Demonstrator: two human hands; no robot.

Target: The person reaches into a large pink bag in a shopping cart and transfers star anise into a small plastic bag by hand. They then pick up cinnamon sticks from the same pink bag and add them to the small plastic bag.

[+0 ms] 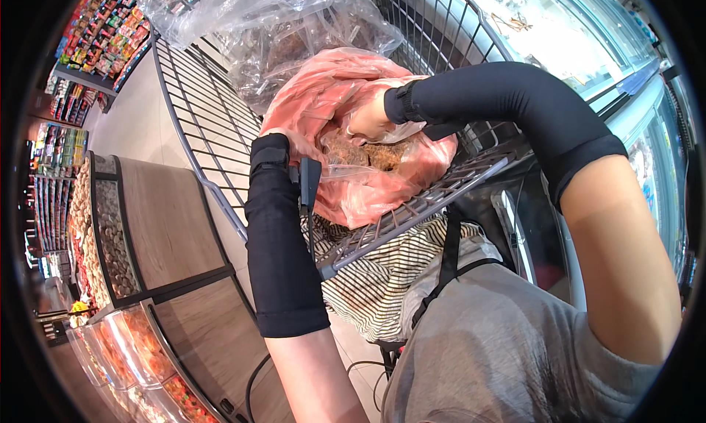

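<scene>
A pink plastic bag (358, 197) sits with its mouth gaping inside a wire shopping cart (204, 130). Brown, crumbly-looking pieces (389, 154) lie in the bag, some under clear plastic film. My left hand (298, 146) is at the bag's left rim, with pink plastic gathered at its fingers. From the right, my right hand (370, 120) reaches into the mouth, over the brown pieces. Its fingertips are partly hidden, and whether they grip anything is unclear. Behind the pink bag stands a large clear plastic bag (309, 37) with dark brown contents.
Glass-topped freezers (551, 31) run along the right. To the left stands a wood-panelled bulk-food display (165, 219) with clear bins (138, 340). Packaged goods fill shelves (102, 31) at the far left. A striped cloth (380, 274) hangs below the cart's near rail.
</scene>
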